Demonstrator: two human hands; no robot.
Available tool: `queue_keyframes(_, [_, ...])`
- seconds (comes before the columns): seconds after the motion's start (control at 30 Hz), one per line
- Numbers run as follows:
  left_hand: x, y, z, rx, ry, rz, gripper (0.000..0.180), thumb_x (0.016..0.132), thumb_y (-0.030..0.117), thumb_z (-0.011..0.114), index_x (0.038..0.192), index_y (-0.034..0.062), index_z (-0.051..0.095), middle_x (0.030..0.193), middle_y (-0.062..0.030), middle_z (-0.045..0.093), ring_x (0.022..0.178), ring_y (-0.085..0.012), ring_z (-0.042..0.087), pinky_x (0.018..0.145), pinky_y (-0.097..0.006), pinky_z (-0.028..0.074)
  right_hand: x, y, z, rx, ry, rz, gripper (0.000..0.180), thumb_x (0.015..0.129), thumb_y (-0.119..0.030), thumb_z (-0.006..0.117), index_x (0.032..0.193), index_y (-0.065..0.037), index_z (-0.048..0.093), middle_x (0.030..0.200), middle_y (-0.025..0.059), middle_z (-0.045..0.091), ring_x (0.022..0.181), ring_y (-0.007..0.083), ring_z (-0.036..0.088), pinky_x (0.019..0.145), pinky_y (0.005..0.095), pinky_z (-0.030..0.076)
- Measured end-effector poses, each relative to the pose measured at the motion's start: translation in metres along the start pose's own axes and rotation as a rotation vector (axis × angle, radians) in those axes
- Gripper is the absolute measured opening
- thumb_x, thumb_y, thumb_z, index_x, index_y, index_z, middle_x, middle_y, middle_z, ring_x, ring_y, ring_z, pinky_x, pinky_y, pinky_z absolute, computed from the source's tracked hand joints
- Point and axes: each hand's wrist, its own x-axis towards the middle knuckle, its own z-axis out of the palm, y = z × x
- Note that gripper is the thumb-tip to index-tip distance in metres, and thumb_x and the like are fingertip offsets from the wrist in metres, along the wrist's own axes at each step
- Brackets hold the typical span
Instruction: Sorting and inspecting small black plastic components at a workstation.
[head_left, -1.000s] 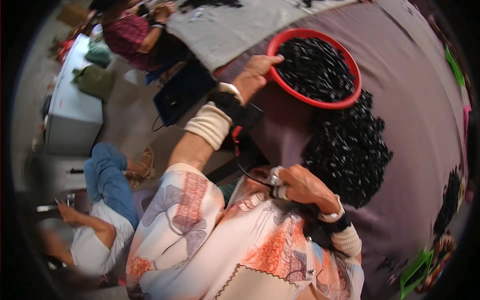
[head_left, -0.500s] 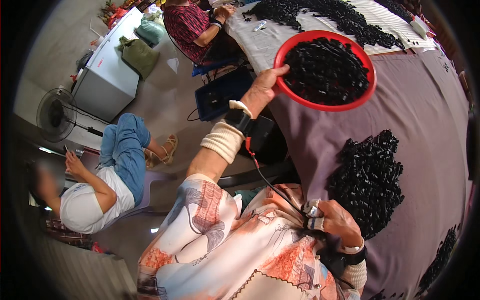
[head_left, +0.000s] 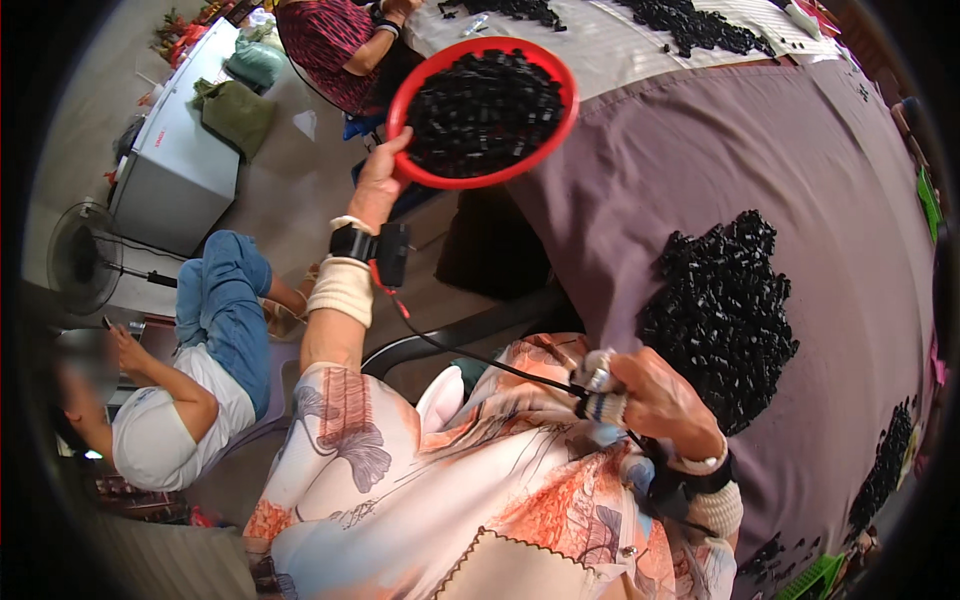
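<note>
My left hand [head_left: 380, 175] grips the near left rim of a round red plastic basin [head_left: 572, 95], held out ahead of me. Many small black pieces [head_left: 485, 112] fill it; their exact kind is too small to tell. Close to my body, my right hand [head_left: 668, 400] is closed on a small pale bundle with dark stripes [head_left: 604, 405], which I cannot name exactly. A black cable [head_left: 480, 365] runs from the box on my left wrist toward that bundle. Beyond my right hand, a heap of similar black pieces [head_left: 720, 320] lies on the mauve tablecloth [head_left: 640, 170].
More black pieces [head_left: 690, 25] lie on the pale far cloth and along the right edge [head_left: 885, 465]. A co-worker [head_left: 330, 50] sits at the far left of the table. Another person [head_left: 170, 415] sits at left, near a fan [head_left: 85, 258] and a white chest freezer [head_left: 190, 140].
My left hand has carried the red basin leftward, from over the tablecloth to the table's left edge. My right hand stays closed on the bundle near my body. The view has shifted slightly.
</note>
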Motion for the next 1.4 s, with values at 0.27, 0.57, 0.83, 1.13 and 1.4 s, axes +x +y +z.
queue_keyframes(0.27, [-0.041, 0.025, -0.103, 0.119, 0.141, 0.063, 0.032, 0.081, 0.01, 0.061, 0.112, 0.0034, 0.055, 0.106, -0.0106, 0.06, 0.099, -0.0231, 0.057, 0.09, -0.037, 0.044, 0.036, 0.011, 0.038, 0.027, -0.26, -0.007, 0.024, 0.074, -0.017, 0.061, 0.073, 0.006, 0.051, 0.066, 0.0253, 0.053, 0.066, 0.0422, 0.052, 0.059, 0.043, 0.04])
queue_keyframes(0.57, [-0.069, -0.015, -0.167, 0.301, 0.276, -0.054, 0.03, 0.08, 0.012, 0.064, 0.104, -0.0033, 0.057, 0.098, -0.0112, 0.062, 0.086, -0.0195, 0.06, 0.081, -0.032, 0.047, 0.044, 0.024, 0.056, 0.048, -0.313, -0.064, 0.015, 0.065, -0.006, 0.056, 0.07, 0.008, 0.049, 0.064, 0.0257, 0.051, 0.066, 0.0431, 0.051, 0.059, 0.0433, 0.04])
queue_keyframes(0.83, [-0.06, -0.069, -0.159, 0.404, 0.399, -0.144, 0.025, 0.078, 0.008, 0.065, 0.099, -0.0048, 0.058, 0.092, -0.0118, 0.063, 0.08, -0.0199, 0.062, 0.075, -0.031, 0.049, 0.044, 0.019, 0.056, 0.073, -0.301, 0.005, 0.019, 0.055, 0.002, 0.05, 0.072, 0.009, 0.051, 0.068, 0.0262, 0.054, 0.07, 0.0427, 0.053, 0.062, 0.043, 0.041])
queue_keyframes(1.13, [-0.051, -0.069, -0.14, 0.932, 0.443, -0.062, 0.023, 0.076, 0.016, 0.066, 0.091, -0.0019, 0.062, 0.081, -0.0075, 0.063, 0.071, -0.0149, 0.059, 0.065, -0.028, 0.048, 0.04, 0.025, 0.057, 0.052, -0.297, -0.004, 0.017, 0.059, 0.0, 0.052, 0.074, 0.007, 0.052, 0.069, 0.025, 0.055, 0.072, 0.042, 0.054, 0.063, 0.0439, 0.041])
queue_keyframes(1.4, [-0.043, -0.054, -0.097, 1.312, 0.423, -0.019, 0.031, 0.069, 0.028, 0.069, 0.082, 0.0005, 0.063, 0.067, -0.0091, 0.061, 0.06, -0.0167, 0.057, 0.056, -0.029, 0.044, 0.038, 0.012, 0.05, 0.12, -0.31, 0.092, 0.015, 0.059, 0.001, 0.051, 0.072, 0.007, 0.052, 0.068, 0.0254, 0.055, 0.07, 0.0422, 0.054, 0.062, 0.0439, 0.041])
